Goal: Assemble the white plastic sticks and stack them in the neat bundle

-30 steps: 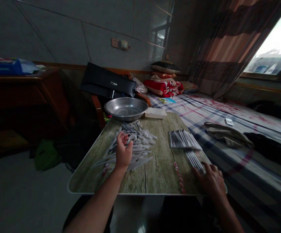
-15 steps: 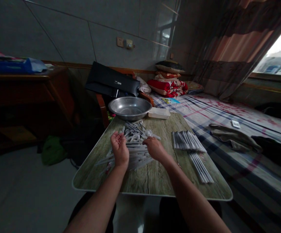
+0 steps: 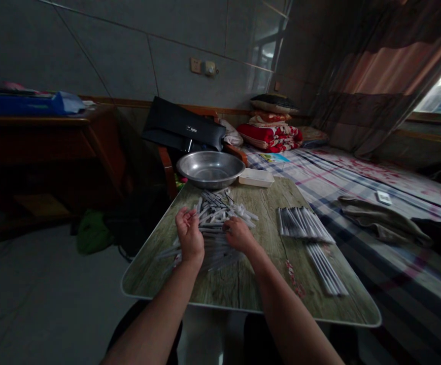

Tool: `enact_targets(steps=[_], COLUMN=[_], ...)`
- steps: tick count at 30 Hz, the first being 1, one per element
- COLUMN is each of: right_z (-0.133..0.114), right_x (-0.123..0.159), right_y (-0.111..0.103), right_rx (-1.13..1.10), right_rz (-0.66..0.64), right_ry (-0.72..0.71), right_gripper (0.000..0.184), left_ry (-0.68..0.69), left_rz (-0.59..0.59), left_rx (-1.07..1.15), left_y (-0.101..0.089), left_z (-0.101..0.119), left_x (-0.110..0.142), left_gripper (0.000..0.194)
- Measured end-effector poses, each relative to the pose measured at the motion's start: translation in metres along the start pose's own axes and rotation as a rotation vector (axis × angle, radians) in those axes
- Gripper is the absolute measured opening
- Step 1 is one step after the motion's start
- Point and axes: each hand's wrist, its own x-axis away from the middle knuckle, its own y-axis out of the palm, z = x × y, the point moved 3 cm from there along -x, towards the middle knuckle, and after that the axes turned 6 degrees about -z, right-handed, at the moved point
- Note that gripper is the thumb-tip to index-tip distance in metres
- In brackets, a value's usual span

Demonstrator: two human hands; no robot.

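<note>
A pile of slim white and translucent pen-like tubes, with shorter pale pieces and thin dark sticks, covers the middle of the table. My left hand is at the pile's left side, palm turned up and fingers curled; what they hold, if anything, is too small to make out. Over the right part of the pile, my right hand reaches in palm down, fingers bent together among the tubes. Its fingertips are partly hidden, so their contents cannot be told. More loose tubes lie blurred below and between the hands.
Behind the pile stand a metal basin and a shallow white box. Dark-tipped pens lie in a bundle at the right, above a row of white tubes. A red-and-white cord lies nearby. The bed flanks the table.
The view has swung slightly left, so the table sits further right in the picture. My right hand has shifted left over the pile, nearer my left hand, which stays curled.
</note>
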Motion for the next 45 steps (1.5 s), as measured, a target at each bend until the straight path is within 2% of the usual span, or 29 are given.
enact_targets(steps=[6, 13, 21, 27, 32, 38, 42, 45], right_z=[0.005, 0.007, 0.006, 0.005, 0.009, 0.013, 0.021, 0.029], right_x=[0.002, 0.001, 0.005, 0.006, 0.006, 0.005, 0.005, 0.004], right_y=[0.003, 0.004, 0.005, 0.004, 0.002, 0.004, 0.004, 0.005], right_rx=[0.043, -0.018, -0.017, -0.029, -0.117, -0.244, -0.317, -0.41], right_rz=[-0.03, -0.015, -0.056, -0.005, 0.113, 0.218, 0.305, 0.376], right_ry=[0.006, -0.008, -0.048, -0.08, -0.076, -0.071, -0.003, 0.07], right_gripper=[0.022, 0.017, 0.022, 0.019, 0.02, 0.018, 0.022, 0.023], left_ry=[0.01, -0.018, -0.02, -0.037, -0.034, -0.036, -0.037, 0.014], left_rz=[0.002, 0.011, 0.021, 0.044, 0.031, -0.043, -0.099, -0.301], left_rx=[-0.013, 0.005, 0.011, 0.078, 0.102, 0.051, -0.093, -0.354], left_y=[0.004, 0.004, 0.0, -0.002, -0.003, -0.001, 0.001, 0.004], left_z=[0.001, 0.003, 0.003, 0.005, 0.005, -0.003, -0.004, 0.005], left_x=[0.004, 0.007, 0.003, -0.002, -0.005, -0.006, -0.006, -0.003], left_gripper=[0.037, 0.036, 0.036, 0.037, 0.034, 0.03, 0.029, 0.024])
